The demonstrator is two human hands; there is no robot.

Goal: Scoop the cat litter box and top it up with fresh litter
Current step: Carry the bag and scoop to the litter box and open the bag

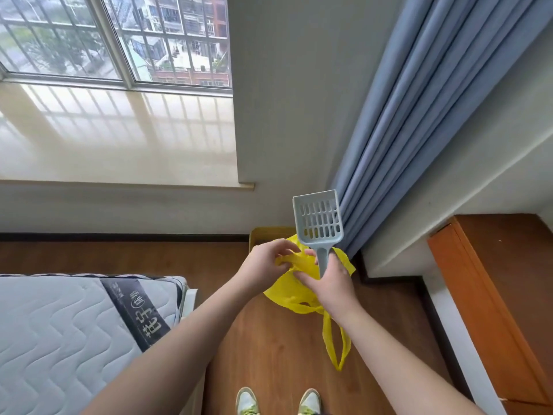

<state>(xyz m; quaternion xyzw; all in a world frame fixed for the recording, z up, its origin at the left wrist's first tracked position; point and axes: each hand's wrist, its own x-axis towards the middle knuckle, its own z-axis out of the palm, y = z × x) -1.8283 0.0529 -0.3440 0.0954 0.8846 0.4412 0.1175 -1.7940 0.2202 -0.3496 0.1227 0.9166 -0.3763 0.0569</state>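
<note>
A grey slotted litter scoop (317, 220) stands upright in front of me, its handle gripped in my right hand (330, 283). A yellow plastic bag (287, 292) hangs between both hands, one handle loop dangling down toward the floor. My left hand (266, 262) pinches a bunched edge of the bag. The fingers of my right hand also touch the bag. Behind the bag, on the floor by the wall, a yellow litter box (266, 235) shows only its left corner; its contents are hidden.
A quilted mattress (68, 333) lies at the lower left. A blue curtain (419, 115) hangs at the right beside an orange wooden cabinet (493, 295). A wide window sill (119, 136) runs along the back. My shoes (278, 402) stand on the wooden floor.
</note>
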